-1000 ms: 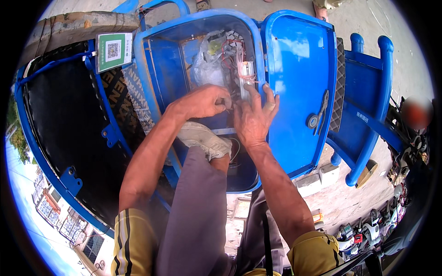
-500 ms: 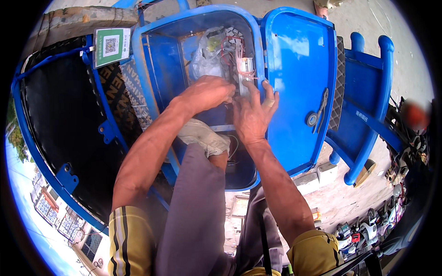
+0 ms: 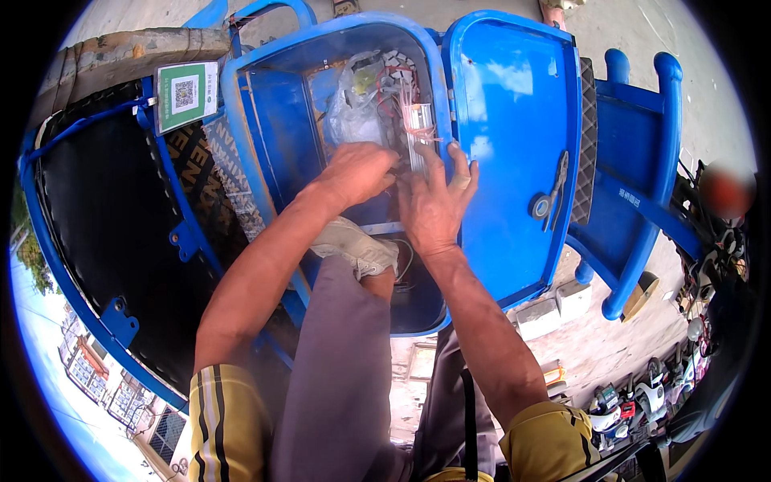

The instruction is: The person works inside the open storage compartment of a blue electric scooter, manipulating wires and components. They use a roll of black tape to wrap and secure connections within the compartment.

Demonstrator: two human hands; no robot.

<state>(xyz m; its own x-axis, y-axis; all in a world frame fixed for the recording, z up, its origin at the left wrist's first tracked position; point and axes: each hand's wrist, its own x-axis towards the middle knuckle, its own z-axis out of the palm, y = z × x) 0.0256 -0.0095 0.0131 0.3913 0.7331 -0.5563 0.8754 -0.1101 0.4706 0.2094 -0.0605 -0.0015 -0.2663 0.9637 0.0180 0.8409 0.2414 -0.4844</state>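
Two bare hands work over one open blue box. The left hand is curled nearly closed, its fingertips turned in toward the right hand; whether anything is pinched there cannot be told. The right hand is partly open, fingers bent and parted, with the index fingertip at the lower end of one silver finned unit; a grip cannot be confirmed. The unit lies inside the box along its right wall, with several pink wires across it, too fine to count. Beside it rests one clear plastic bag; beyond it sits a cluster of pale connectors, number unclear. One blue lid lies open at the right, carrying one pair of pliers and one tape roll.
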